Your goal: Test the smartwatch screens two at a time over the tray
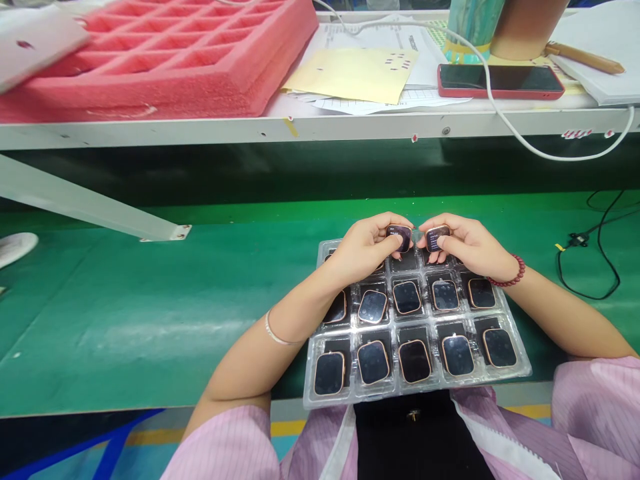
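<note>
A clear plastic tray (417, 393) lies across the edge of the green bench, its compartments holding several dark-screened watch bodies with gold rims. Over its back row, my left hand (370, 243) is closed round a watch (399, 233) with small light text on its screen, the thumb on the glass. Just to the right, my right hand (465, 243) grips another watch (437, 233), also showing small text, with the thumb against its screen. The two watches are close together but apart. My hands and wrists cover parts of the back row.
A white shelf (350, 130) spans the back, bearing a red foam tray (210, 93), papers (355, 73), a red-edged phone (500, 81), cups and a brown pen-like tool. A white cable hangs over its edge. A black cable (600, 247) lies at the right on the green bench (125, 320).
</note>
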Demonstrator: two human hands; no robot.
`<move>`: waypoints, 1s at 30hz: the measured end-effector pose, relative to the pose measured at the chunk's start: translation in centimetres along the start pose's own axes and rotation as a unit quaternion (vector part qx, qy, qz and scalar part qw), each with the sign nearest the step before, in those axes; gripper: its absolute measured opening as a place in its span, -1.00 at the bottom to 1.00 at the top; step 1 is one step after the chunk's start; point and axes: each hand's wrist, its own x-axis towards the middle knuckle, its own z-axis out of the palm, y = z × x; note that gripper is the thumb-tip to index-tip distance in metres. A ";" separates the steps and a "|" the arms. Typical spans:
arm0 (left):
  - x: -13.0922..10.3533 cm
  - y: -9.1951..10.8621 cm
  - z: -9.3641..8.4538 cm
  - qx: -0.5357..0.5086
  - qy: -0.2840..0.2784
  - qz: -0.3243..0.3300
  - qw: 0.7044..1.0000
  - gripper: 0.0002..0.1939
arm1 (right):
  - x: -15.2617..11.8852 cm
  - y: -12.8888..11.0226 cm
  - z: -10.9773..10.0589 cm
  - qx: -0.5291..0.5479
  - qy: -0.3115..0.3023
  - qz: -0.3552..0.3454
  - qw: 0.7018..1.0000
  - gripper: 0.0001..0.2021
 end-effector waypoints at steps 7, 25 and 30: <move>0.0 0.0 0.0 -0.005 -0.006 0.002 1.000 -0.78 | 0.0 0.0 0.0 -0.003 -0.002 0.000 1.000 -0.78; 0.2 -0.9 -0.4 0.038 0.025 0.038 0.998 -0.68 | -0.2 0.5 -0.1 -0.040 -0.026 -0.060 0.997 -0.60; 0.1 -0.8 -0.3 0.030 0.020 0.030 0.999 -0.69 | -0.2 0.3 -0.1 -0.036 -0.027 -0.053 0.998 -0.64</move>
